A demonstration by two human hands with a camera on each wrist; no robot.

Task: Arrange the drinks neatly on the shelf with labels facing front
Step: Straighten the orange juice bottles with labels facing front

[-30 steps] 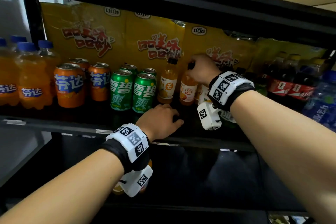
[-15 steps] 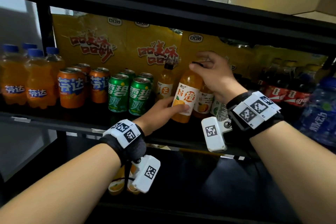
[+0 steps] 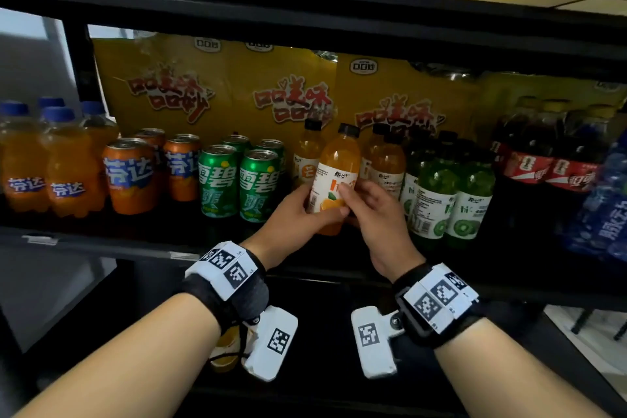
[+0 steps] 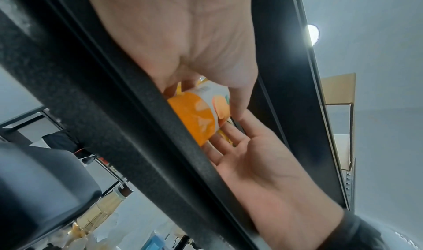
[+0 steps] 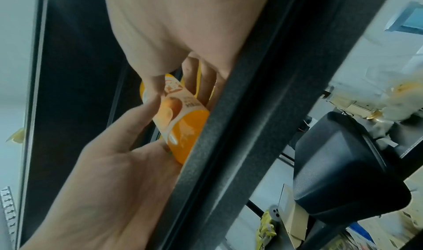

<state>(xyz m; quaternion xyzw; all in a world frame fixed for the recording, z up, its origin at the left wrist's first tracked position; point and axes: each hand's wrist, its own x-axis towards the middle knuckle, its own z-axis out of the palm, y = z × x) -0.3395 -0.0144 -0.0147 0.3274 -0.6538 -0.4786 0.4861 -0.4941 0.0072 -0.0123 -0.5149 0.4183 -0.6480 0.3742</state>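
An orange juice bottle (image 3: 334, 168) with a black cap and a white label stands tilted at the front middle of the black shelf (image 3: 101, 244). My left hand (image 3: 298, 214) grips its lower body from the left, thumb across the label. My right hand (image 3: 369, 210) holds it from the right, fingers curled on the label. The wrist views show the bottle's orange base (image 4: 194, 120) (image 5: 185, 130) between both palms, just above the shelf rail. More orange juice bottles (image 3: 386, 159) stand behind and to the right.
Left of the held bottle stand green cans (image 3: 237, 180), orange cans (image 3: 130, 175) and orange soda bottles (image 3: 34, 163). To the right are green kiwi drink bottles (image 3: 444, 200), cola bottles (image 3: 549, 159) and blue bottles (image 3: 607, 207). Yellow boxes (image 3: 217, 92) line the back.
My right hand has slid from the bottle's cap down to its label. My left hand rose from the shelf edge and took the bottle's lower body. The bottle came forward.
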